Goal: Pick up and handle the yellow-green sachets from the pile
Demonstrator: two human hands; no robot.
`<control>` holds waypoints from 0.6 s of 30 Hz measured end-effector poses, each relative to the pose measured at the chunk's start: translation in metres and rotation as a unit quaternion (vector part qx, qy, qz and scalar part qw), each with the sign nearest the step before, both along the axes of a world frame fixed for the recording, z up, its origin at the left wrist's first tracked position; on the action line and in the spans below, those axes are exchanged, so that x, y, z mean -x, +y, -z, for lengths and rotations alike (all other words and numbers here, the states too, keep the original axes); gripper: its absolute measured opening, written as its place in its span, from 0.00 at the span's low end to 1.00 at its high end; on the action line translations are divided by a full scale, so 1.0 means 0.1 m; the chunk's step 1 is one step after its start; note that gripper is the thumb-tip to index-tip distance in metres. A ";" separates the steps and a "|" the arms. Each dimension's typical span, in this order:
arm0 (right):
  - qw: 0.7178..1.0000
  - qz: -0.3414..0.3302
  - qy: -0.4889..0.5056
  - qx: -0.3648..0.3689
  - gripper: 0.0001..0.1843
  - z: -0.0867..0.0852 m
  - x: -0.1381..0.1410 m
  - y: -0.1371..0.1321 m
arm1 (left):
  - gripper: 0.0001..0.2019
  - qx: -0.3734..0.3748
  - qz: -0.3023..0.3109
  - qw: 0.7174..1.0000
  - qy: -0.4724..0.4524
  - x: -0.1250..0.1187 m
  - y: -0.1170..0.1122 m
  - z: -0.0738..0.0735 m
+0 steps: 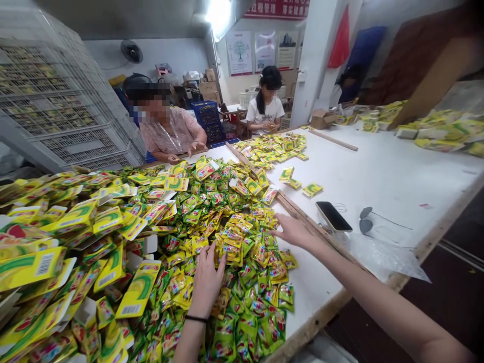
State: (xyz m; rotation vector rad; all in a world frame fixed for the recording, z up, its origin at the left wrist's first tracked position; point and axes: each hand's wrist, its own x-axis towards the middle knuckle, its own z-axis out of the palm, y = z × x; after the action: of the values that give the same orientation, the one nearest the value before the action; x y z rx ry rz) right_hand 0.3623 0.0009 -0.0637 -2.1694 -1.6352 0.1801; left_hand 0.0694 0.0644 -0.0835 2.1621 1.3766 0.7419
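A broad heap of small green and yellow candy packets (234, 297) covers the table in front of me. My left hand (207, 275), with a dark band at the wrist, lies on the heap with its fingers apart, touching the yellow packets (231, 237). At the heap's right edge is my right hand (293, 230), beside the wooden strip; its fingers stretch out against the packets there, and their tips are partly hard to see. To the left, flat yellow cartons (139, 287) with green curves and barcodes are piled over the packets.
A wooden strip (298, 214) divides the white table (378, 171). Right of it lie a phone (334, 216), sunglasses (365, 221) and a clear plastic bag (389, 254). Two people (170, 126) sit across the table; another is at the back right. Stacked white crates (56, 96) stand left.
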 end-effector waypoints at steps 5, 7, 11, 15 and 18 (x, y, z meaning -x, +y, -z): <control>0.998 0.030 0.049 0.028 0.16 0.55 0.25 -0.08 | 0.22 0.146 -0.088 0.967 -0.190 0.34 0.06 0.09; 0.997 0.033 0.073 0.007 0.10 0.53 0.25 -0.12 | 0.25 0.161 -0.112 0.955 -0.224 0.40 0.03 0.10; 0.989 0.021 0.137 -0.056 0.10 0.22 0.39 -0.18 | 0.27 0.295 -0.116 0.861 -0.398 0.25 -0.13 0.02; 0.906 -0.117 0.404 -0.050 0.13 -0.07 0.83 -0.20 | 0.23 0.384 -0.083 0.785 -0.479 -0.04 -0.38 -0.19; 0.853 -0.178 0.488 -0.050 0.15 -0.15 1.11 -0.17 | 0.19 0.410 -0.036 0.769 -0.490 -0.15 -0.51 -0.30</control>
State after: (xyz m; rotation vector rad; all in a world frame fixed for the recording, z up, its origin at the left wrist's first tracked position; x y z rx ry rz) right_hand 0.2514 -0.0164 -0.0483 -1.2586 -1.3140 1.0749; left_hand 0.0848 0.0130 -0.0535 0.7876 0.9000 0.8696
